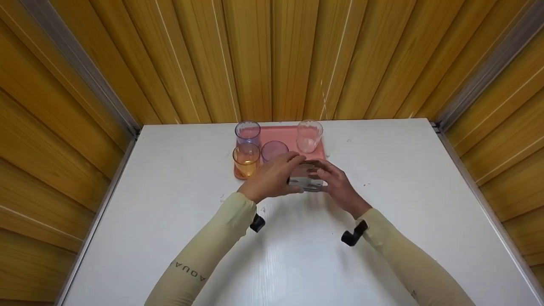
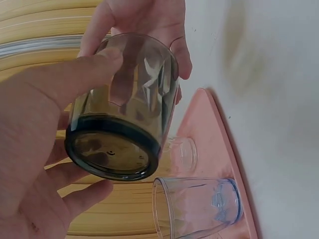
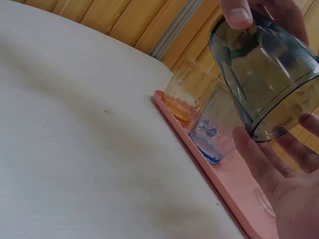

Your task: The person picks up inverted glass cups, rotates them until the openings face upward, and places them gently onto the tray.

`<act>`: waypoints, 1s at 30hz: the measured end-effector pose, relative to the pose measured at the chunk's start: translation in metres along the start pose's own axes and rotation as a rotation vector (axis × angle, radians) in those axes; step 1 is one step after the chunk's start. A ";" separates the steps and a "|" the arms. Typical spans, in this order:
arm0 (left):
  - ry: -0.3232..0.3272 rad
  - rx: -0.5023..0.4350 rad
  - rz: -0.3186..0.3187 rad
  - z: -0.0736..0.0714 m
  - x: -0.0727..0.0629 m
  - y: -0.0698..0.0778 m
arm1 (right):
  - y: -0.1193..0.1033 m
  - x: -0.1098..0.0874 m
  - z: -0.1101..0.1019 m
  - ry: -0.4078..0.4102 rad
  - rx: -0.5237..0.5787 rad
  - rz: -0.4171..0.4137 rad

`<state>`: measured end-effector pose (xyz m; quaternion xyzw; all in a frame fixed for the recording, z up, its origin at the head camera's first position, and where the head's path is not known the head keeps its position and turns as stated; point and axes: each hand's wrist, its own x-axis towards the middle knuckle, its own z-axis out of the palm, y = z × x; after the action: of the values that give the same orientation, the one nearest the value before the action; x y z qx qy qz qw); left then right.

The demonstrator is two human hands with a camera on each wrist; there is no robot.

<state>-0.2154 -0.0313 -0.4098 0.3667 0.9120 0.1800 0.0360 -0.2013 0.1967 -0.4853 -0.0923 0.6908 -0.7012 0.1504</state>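
Observation:
A smoky grey drinking glass (image 2: 134, 74) is held tilted on its side between both hands, above the near right part of a pink tray (image 1: 278, 132). My left hand (image 1: 274, 176) grips the base end, its thumb lying along the glass wall. At the rim end, my right hand (image 1: 340, 185) holds the glass with its fingers. On the tray stand an amber glass (image 1: 246, 163), a bluish glass (image 1: 247, 132), a purple glass (image 1: 275, 148) partly behind my left hand, and a clear glass (image 1: 309, 138).
The tray lies on a white table (image 1: 178, 178) near its back edge. Wood-patterned panels (image 1: 272, 59) rise behind the table and at both sides, with grey metal strips at the corners. A black wrist mount (image 1: 352, 236) hangs under the right forearm.

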 end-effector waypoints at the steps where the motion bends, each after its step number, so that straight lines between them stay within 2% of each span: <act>1: -0.006 0.000 -0.008 0.000 0.000 0.000 | 0.002 0.001 -0.002 0.021 -0.013 0.003; 6: -0.034 -0.003 -0.037 0.002 0.004 0.001 | 0.006 0.004 -0.006 0.071 -0.074 -0.050; 10: -0.056 -0.016 -0.049 0.006 0.005 0.001 | 0.004 0.003 -0.005 0.070 -0.139 -0.085; 17: -0.069 -0.021 -0.039 0.010 0.008 0.002 | -0.001 0.000 -0.002 0.079 -0.188 -0.107; 22: -0.072 -0.011 -0.027 0.012 0.008 0.002 | -0.015 -0.008 0.003 0.060 -0.203 -0.132; 25: -0.068 0.000 -0.024 0.013 0.008 0.002 | -0.022 -0.011 0.005 0.040 -0.211 -0.130; 30: -0.032 0.034 -0.022 0.014 0.010 0.003 | -0.016 -0.004 -0.004 0.019 -0.166 -0.044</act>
<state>-0.2173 -0.0183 -0.4213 0.3603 0.9182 0.1582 0.0462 -0.1999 0.2021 -0.4692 -0.1126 0.7457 -0.6456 0.1201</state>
